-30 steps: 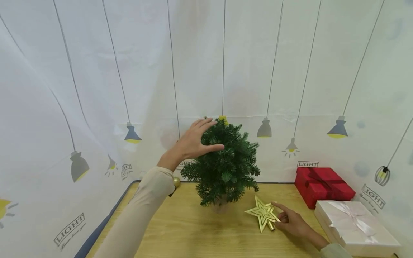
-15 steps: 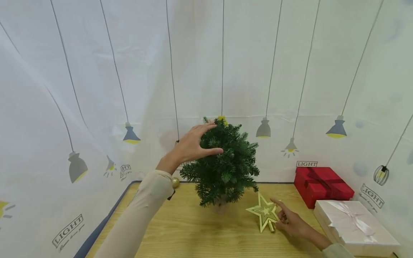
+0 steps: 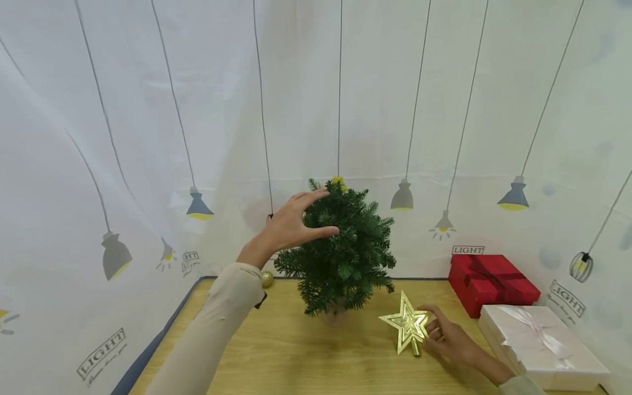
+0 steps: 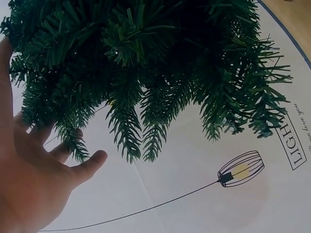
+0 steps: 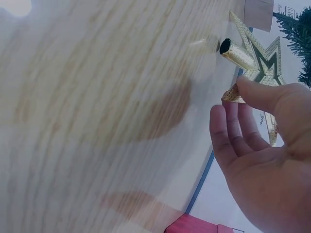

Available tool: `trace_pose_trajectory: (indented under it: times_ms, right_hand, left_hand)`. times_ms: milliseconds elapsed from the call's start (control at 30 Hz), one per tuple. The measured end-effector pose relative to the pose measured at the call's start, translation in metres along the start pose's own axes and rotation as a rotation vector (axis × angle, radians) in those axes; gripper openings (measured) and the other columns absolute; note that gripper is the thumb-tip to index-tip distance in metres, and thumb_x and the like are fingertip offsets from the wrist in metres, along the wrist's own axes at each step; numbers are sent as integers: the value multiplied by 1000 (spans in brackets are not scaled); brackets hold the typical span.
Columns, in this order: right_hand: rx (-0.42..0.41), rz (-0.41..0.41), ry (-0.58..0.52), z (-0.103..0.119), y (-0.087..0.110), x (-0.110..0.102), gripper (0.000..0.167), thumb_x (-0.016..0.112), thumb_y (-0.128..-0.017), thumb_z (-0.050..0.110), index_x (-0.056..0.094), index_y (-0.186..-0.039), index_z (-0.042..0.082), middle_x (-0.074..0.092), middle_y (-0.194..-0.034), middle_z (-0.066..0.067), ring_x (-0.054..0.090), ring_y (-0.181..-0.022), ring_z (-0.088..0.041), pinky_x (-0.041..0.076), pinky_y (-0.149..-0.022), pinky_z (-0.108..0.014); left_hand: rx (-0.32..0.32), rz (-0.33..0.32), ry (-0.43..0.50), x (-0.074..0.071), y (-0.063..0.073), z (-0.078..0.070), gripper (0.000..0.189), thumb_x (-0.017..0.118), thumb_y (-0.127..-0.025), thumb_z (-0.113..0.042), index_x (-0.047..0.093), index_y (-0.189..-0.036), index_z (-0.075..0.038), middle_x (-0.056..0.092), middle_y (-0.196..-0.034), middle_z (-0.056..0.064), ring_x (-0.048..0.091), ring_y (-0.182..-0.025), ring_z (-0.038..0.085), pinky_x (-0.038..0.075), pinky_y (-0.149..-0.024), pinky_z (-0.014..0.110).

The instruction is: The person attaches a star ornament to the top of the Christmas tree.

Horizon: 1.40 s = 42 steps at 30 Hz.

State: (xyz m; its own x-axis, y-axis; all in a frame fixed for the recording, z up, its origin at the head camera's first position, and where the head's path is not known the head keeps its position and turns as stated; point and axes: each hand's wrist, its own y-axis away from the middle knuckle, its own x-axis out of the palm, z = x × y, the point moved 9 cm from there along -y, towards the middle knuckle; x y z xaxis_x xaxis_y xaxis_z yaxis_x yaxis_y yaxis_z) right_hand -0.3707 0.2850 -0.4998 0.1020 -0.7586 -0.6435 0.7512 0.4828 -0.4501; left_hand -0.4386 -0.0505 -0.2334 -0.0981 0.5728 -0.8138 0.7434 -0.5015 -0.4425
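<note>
A small artificial Christmas tree (image 3: 353, 252) stands at the table's back middle, its pale base (image 3: 336, 317) partly covered by branches. At its upper left, my left hand (image 3: 286, 226) has fingers and thumb spread wide beside the needles. In the left wrist view this hand (image 4: 39, 184) is partly behind the sprigs, with its thumb free. My right hand (image 3: 454, 345) pinches a gold star tree topper (image 3: 407, 325) by one point, to the tree's right. The right wrist view shows the thumb on the star (image 5: 265, 58) and its hollow tube (image 5: 239, 54) facing the camera side.
A red gift box (image 3: 468, 285) sits at the back right, a pale pink ribboned box (image 3: 518, 340) in front of it. Behind my left forearm lies a gold bauble (image 3: 267, 279). The wooden table (image 3: 286, 351) meets a lamp-printed backdrop (image 3: 306, 109).
The star has turned in my right hand, its face and top point now more upright, and shifted slightly right. My left hand has sunk a little beside the tree.
</note>
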Motion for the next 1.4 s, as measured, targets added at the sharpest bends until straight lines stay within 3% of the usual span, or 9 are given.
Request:
trace_pose_trajectory:
  times_ms: [300,500,767,900,1000,1267,1400]
  right_hand:
    - [-72,-52,-2,8,-1,-10,73,77,-83,-17,43,-144,6,72,-86,-15,74,-76,-19,62,-64,-32]
    - [-41,-63,-1,8,1,-14,71,76,-83,-19,43,-144,-1,75,-89,-12,74,-76,-18,63,-64,-32]
    - [-102,-136,16,22,-4,-25,70,79,-84,-12,46,-145,4,73,-86,-15,74,-77,-16,62,-62,-31]
    - [-128,-165,13,30,-7,-32,70,78,-83,-15,46,-144,1,72,-86,-18,75,-78,-16,61,-60,-29]
    - [-146,-196,59,34,-8,-38,76,79,-77,-22,47,-143,0,72,-85,-16,75,-76,-17,61,-58,-28]
    - [-47,-169,88,44,-19,-57,71,76,-83,-18,45,-144,-1,71,-90,-18,75,-74,-19,61,-56,-29]
    - [-51,-188,175,56,-28,-73,68,77,-83,-17,47,-142,-3,72,-90,-16,74,-71,-13,60,-55,-25]
  left_hand:
    - [-35,7,4,-2,0,-1,97,73,-85,-70,31,-165,-34,30,-169,3,26,-156,31,34,-115,68]
    - [-54,12,-2,-1,0,-2,97,73,-84,-72,31,-164,-35,30,-169,5,26,-156,32,34,-115,69]
    - [-82,26,1,-1,2,0,98,73,-83,-74,32,-164,-36,31,-169,4,26,-156,32,33,-115,68]
    - [-89,30,-6,-1,3,1,99,72,-82,-75,32,-164,-37,30,-169,4,25,-156,32,33,-115,68]
    - [-88,32,-10,-1,3,1,99,71,-82,-76,31,-164,-36,30,-169,4,25,-156,32,33,-115,69]
    - [-79,30,-9,0,2,0,100,71,-82,-76,31,-164,-35,30,-169,3,25,-156,32,33,-115,68]
    - [-75,32,-5,2,2,1,99,71,-83,-76,31,-164,-36,31,-169,2,24,-156,31,33,-116,67]
